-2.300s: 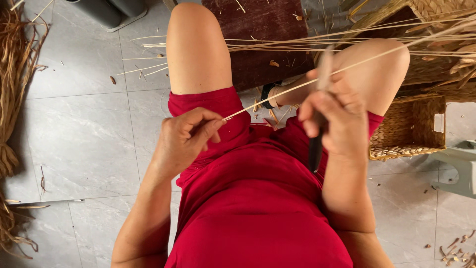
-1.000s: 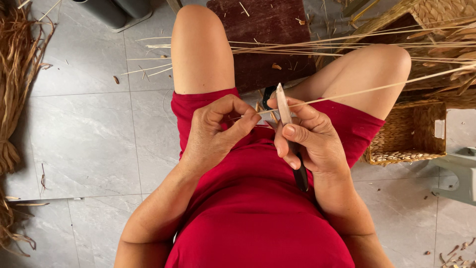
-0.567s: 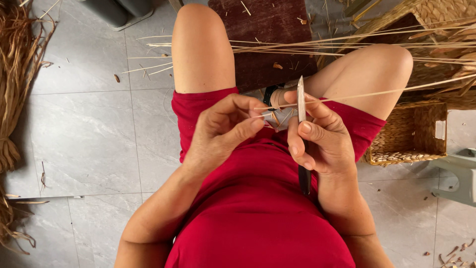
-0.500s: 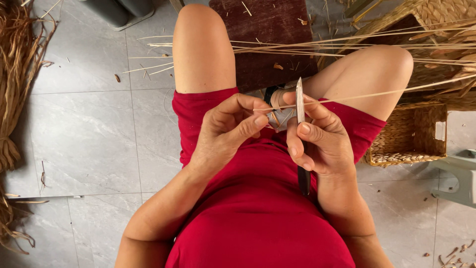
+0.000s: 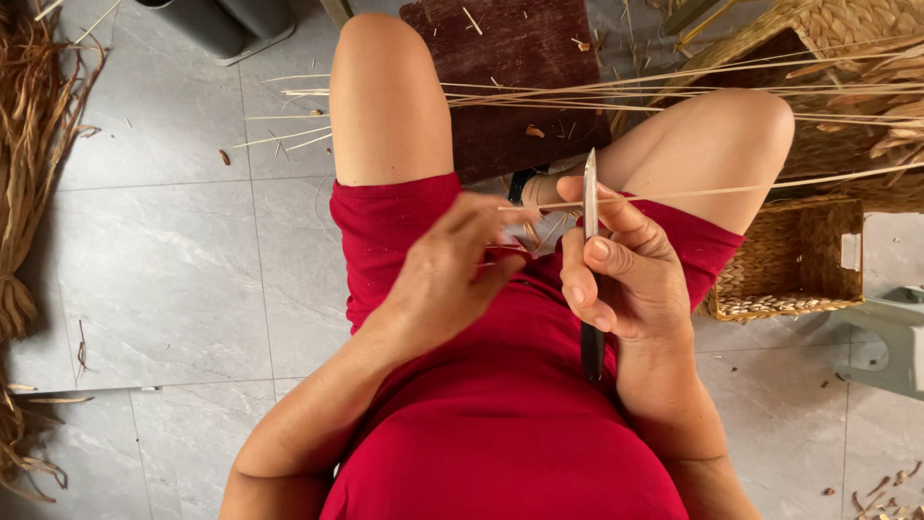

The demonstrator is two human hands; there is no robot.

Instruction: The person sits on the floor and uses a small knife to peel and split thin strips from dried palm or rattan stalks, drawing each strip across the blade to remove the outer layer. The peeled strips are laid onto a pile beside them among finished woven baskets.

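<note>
The right hand clenches an upright knife, while the straw runs rightward from the left hand, whose fingers pinch its end.

Left hand pinched; right hand fisted

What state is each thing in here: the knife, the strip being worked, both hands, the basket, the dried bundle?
Knife: blade upright, gripped in the right hand.
Thin straw strip: taut, running right from the blade.
Left hand: fingers pinched at the strip's near end.
Woven basket: upright on the floor, open-topped.
Dried fibre bundle: loose along the left edge.
</note>
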